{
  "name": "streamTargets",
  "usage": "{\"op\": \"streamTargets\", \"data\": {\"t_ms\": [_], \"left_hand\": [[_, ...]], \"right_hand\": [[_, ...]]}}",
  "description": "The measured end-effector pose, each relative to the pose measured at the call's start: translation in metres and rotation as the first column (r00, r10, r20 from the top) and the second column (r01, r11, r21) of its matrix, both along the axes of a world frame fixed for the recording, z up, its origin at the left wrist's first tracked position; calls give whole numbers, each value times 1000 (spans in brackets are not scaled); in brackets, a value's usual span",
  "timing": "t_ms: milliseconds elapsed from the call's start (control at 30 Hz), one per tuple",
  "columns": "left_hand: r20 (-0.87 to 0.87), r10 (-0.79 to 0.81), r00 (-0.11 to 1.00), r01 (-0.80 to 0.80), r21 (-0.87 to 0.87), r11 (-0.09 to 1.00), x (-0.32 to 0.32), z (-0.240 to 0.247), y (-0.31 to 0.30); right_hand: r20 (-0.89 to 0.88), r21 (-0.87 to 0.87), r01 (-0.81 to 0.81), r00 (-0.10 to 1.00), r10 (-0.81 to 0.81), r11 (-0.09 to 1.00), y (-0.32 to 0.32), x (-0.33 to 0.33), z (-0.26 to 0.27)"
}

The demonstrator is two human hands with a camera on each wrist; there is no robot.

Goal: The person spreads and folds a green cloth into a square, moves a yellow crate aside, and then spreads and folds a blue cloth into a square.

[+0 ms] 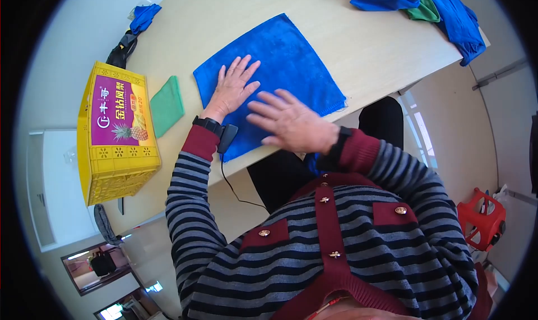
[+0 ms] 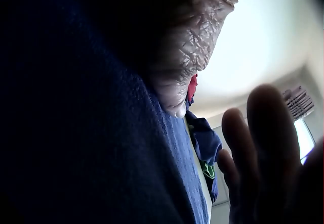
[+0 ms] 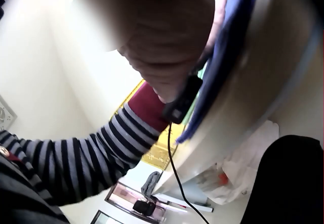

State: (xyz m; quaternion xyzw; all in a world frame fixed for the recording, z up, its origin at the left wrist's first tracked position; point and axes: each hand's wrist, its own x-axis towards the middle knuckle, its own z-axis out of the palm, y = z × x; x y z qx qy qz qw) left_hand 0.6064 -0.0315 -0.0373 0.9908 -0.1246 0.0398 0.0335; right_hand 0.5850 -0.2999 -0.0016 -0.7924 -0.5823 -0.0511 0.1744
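Note:
A blue cloth (image 1: 286, 51) lies spread flat on the table, one corner reaching the near edge. My left hand (image 1: 231, 90) rests on its left part with the fingers straight and spread. To the right, my right hand (image 1: 291, 121) is held over the cloth's near part, fingers extended and slightly blurred. Neither hand grips anything. In the left wrist view the left thumb (image 2: 174, 100) presses on the blue fabric (image 2: 126, 148), and the dark fingers of the right hand (image 2: 268, 133) rise beside it.
A yellow box (image 1: 120, 168) with a pineapple label stands at the left, beside a folded green cloth (image 1: 168, 107). Blue and green cloths (image 1: 448, 17) are heaped at the far right table corner. A red stool (image 1: 482, 219) stands on the floor. A black cable (image 1: 235, 191) hangs from the left wrist camera.

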Motion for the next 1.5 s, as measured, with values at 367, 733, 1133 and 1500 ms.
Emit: {"op": "streamTargets", "data": {"t_ms": [367, 733, 1133, 1500], "left_hand": [[69, 164, 984, -164, -2, 986, 35, -23, 64], [91, 400, 912, -392, -93, 915, 40, -29, 104], [44, 313, 949, -308, -85, 947, -64, -33, 77], [40, 510, 859, -509, -32, 860, -1, -36, 123]], "right_hand": [[-20, -143, -242, 970, 242, 960, 33, -13, -32], [-25, -128, -247, 969, 246, 961, 33, -16, -32], [19, -120, -268, 962, 272, 956, 31, -16, -30], [11, -92, -260, 965, 262, 961, 31, -17, -35]]}}
